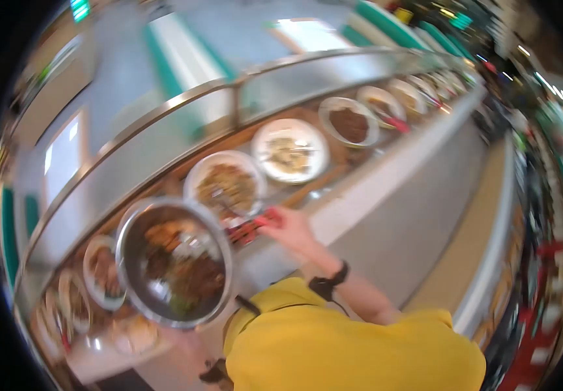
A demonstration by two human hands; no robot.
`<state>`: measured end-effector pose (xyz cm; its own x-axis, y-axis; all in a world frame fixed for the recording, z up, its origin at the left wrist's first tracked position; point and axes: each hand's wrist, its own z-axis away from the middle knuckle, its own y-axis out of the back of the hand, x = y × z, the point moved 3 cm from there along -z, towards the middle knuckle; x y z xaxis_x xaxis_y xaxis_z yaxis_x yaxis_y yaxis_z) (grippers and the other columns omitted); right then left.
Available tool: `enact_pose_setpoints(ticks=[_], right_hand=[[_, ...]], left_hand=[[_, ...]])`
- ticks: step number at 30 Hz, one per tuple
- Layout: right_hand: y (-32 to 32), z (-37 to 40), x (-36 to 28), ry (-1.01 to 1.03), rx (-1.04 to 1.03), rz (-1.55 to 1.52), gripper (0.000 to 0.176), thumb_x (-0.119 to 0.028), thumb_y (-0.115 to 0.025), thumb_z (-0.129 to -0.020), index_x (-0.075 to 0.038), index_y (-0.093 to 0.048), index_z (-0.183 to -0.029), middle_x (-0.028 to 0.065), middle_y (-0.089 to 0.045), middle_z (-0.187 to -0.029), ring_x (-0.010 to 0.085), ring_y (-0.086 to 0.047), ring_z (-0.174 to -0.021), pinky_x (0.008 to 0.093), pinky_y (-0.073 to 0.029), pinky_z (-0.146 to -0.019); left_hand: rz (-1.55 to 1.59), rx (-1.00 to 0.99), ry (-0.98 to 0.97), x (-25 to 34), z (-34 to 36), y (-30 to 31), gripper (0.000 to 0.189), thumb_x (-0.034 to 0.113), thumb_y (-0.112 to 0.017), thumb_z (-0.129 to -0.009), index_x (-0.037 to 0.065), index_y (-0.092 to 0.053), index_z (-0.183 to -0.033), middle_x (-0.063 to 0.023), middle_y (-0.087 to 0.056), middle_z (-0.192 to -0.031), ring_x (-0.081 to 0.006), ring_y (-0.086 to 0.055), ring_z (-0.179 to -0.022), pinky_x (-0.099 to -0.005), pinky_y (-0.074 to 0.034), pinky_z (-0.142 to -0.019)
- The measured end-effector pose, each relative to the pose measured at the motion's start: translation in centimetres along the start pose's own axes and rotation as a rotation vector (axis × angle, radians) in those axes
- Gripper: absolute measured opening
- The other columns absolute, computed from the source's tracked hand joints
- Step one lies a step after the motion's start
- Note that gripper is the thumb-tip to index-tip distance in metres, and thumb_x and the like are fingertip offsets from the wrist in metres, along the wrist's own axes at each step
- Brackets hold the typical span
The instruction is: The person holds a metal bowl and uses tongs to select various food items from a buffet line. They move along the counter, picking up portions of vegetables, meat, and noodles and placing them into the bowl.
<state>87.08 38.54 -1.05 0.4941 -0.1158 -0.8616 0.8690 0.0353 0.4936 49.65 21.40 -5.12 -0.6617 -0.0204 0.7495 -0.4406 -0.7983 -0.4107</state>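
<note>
A large metal bowl point(224, 287) covers part of the row of dishes at the left. It has orange, dark brown, green and whitish food in it. My left hand point(187, 345), smeared by motion, is at the bowl's near rim and grips it from below, with its fingers mostly hidden. My right hand point(288, 228) is closed on a red-handled serving utensil point(245, 231), whose exact kind is blurred. Just beyond that hand is a white bowl of yellow-brown food point(229, 186) with a metal utensil in it.
A white plate of pale food point(289, 150) and a bowl of dark brown food point(348, 126) continue the row along the counter point(385, 176). A glass guard with a metal rail point(157, 120) runs behind. More dishes, including a plate of meat-like pieces point(105, 270), stand at the left.
</note>
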Motion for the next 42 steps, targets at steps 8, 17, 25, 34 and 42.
enact_pose_setpoints(ticks=[8,17,25,34,42], right_hand=[[1.2,-1.0,0.2,-0.068,-0.099,-0.045,0.041,-0.01,-0.078,-0.086,0.006,-0.066,-0.122,0.0076,-0.074,-0.104,0.0115,-0.067,-0.094,0.0268,-0.052,-0.087],[1.4,-1.7,2.3,-0.004,-0.025,0.108,0.048,-0.02,-0.082,-0.083,0.006,-0.068,-0.121,0.0091,-0.073,-0.099,0.0141,-0.066,-0.088,0.0287,-0.052,-0.084],[1.9,-0.3,2.8,-0.017,0.056,0.141,0.049,-0.02,-0.082,-0.084,0.007,-0.068,-0.122,0.0074,-0.072,-0.098,0.0111,-0.063,-0.088,0.027,-0.051,-0.084],[3.0,4.0,0.7,-0.145,0.171,0.105,0.045,-0.022,-0.082,-0.084,0.005,-0.07,-0.119,0.0063,-0.071,-0.098,0.0111,-0.062,-0.086,0.0276,-0.051,-0.083],[8.2,6.6,2.3,-0.177,0.308,0.132,0.049,-0.025,-0.083,-0.083,0.003,-0.07,-0.12,0.0066,-0.074,-0.098,0.0117,-0.065,-0.087,0.0278,-0.051,-0.082]], left_hand=[[0.092,0.3,-0.01,-2.2,-0.6,-2.5,0.047,0.04,-0.05,-0.106,-0.001,-0.061,-0.126,-0.0071,-0.066,-0.115,-0.0176,-0.062,-0.103,-0.0335,-0.05,-0.093],[0.03,0.267,0.132,-2.1,-0.3,-1.8,0.051,0.048,-0.065,-0.099,-0.004,-0.066,-0.1,-0.004,-0.063,-0.087,-0.0125,-0.058,-0.077,-0.0296,-0.051,-0.072],[-0.064,0.007,0.382,0.1,-0.6,-1.3,0.054,0.043,-0.069,-0.095,0.0,-0.061,-0.128,-0.0099,-0.071,-0.118,-0.0187,-0.07,-0.101,-0.034,-0.057,-0.086],[-0.095,-0.162,0.281,0.4,-1.3,0.1,0.036,0.019,-0.069,-0.095,-0.004,-0.062,-0.122,-0.0105,-0.071,-0.112,-0.0198,-0.07,-0.096,-0.0342,-0.056,-0.083],[-0.105,-0.081,0.233,-0.2,-0.2,0.0,0.024,0.011,-0.067,-0.093,-0.002,-0.063,-0.113,-0.0092,-0.07,-0.104,-0.0191,-0.069,-0.09,-0.0313,-0.056,-0.078]])
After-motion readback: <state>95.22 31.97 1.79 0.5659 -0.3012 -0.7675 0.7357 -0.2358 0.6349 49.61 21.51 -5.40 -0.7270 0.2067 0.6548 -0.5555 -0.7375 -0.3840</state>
